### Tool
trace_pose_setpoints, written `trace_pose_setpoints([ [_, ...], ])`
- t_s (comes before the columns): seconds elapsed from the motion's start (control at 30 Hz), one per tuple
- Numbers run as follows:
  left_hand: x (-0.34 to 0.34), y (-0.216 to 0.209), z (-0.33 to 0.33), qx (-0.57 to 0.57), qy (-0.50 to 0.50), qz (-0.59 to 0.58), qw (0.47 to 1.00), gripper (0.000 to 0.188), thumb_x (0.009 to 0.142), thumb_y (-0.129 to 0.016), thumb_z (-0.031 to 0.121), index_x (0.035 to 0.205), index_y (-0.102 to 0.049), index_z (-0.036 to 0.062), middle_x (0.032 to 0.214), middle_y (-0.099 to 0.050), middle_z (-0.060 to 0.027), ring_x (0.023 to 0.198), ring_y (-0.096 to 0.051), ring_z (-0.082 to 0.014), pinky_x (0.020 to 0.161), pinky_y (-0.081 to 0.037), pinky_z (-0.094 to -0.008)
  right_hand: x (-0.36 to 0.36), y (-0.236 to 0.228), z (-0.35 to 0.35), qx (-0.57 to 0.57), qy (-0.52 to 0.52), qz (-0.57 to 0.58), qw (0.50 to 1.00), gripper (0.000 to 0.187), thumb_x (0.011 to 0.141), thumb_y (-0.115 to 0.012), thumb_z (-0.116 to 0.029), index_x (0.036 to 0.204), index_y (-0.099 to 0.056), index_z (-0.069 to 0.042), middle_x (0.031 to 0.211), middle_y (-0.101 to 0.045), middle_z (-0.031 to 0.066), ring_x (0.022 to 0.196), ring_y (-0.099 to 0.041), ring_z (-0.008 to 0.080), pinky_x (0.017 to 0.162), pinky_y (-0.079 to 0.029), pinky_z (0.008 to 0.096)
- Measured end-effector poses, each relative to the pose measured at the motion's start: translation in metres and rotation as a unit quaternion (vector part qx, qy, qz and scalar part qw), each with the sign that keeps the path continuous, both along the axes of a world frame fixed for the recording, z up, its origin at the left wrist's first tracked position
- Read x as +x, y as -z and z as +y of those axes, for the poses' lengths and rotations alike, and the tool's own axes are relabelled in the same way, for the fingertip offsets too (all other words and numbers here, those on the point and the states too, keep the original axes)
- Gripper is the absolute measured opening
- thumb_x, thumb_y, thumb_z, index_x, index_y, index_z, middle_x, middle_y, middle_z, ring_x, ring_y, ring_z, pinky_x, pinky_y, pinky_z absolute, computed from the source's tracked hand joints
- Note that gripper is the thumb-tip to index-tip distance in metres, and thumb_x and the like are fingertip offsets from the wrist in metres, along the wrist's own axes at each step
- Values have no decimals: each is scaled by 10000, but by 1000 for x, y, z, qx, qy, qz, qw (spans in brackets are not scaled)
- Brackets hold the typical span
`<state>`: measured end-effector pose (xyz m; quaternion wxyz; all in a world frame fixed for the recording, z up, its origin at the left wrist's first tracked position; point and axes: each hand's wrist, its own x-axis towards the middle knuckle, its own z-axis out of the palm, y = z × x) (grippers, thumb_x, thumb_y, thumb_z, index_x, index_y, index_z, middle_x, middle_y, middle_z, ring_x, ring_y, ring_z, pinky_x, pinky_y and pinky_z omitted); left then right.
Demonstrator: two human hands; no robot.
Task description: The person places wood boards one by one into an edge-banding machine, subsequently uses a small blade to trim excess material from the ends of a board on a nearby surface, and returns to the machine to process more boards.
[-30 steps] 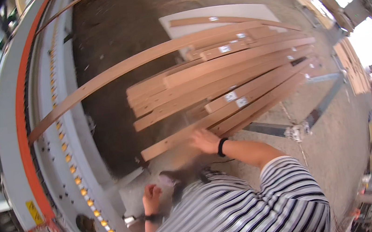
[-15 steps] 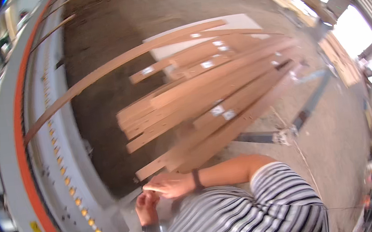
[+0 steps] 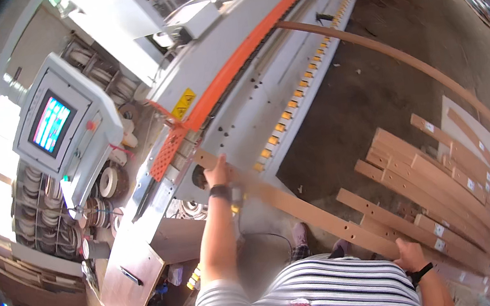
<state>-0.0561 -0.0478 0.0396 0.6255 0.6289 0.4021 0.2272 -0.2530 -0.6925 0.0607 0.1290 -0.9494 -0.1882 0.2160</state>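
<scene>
A long, narrow brown wood strip (image 3: 302, 207) with several drilled holes slants across my front, its left end beside the infeed end of a long machine (image 3: 257, 105). My left hand (image 3: 218, 174) is closed around the strip near that end. Near the strip's other end, at the lower right, my right hand (image 3: 409, 253) grips its edge, fingers partly hidden. Just beyond the right hand lies a stack of similar brown strips (image 3: 419, 161), some bearing small white labels.
A control panel with a lit screen (image 3: 50, 124) stands at the left. Below it, a wooden side table (image 3: 131, 273) holds a pen (image 3: 131, 275). Rolls of edging (image 3: 48, 210) fill a rack. Another long strip (image 3: 392, 50) juts out from the machine over the floor.
The view has swung left toward the machine's near end and control panel. My hands, close together before, are now far apart, with a strip held between them.
</scene>
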Motion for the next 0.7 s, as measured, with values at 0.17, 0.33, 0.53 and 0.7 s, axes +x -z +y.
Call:
trace_pose_setpoints([
  [0.17, 28, 49, 35, 141, -94, 115, 979, 497, 689, -856, 379, 906, -698, -39, 841, -709, -128, 736, -688, -228, 675, -536, -369, 34, -17, 85, 50, -30, 18, 998, 485, 657, -814, -341, 884, -501, -49, 732, -653, 207, 721, -661, 412, 627, -514, 501],
  [0.33, 32, 8, 23, 216, -78, 186, 955, 583, 669, -809, 409, 974, -703, -76, 950, -725, -184, 902, -708, -293, 799, -536, -381, 51, -37, 125, 37, -23, 25, 999, 489, 660, -741, -418, 866, -521, -33, 704, -655, 209, 662, -665, 391, 609, -529, 480],
  [0.53, 30, -25, 26, 135, -67, 148, 978, 679, 670, -732, 528, 991, -705, -69, 979, -713, -233, 975, -689, -351, 840, -521, -394, 64, -52, 145, 31, -31, 45, 998, 516, 692, -728, -388, 974, -522, -9, 709, -652, 248, 685, -670, 413, 647, -535, 504],
  [0.7, 31, 1, 56, 135, -56, 171, 974, 647, 687, -707, 515, 975, -709, -64, 981, -710, -238, 973, -686, -359, 838, -517, -410, 64, -55, 153, -9, -32, 74, 997, 356, 795, -676, -331, 874, -503, -30, 698, -638, 267, 734, -675, 416, 666, -528, 495],
])
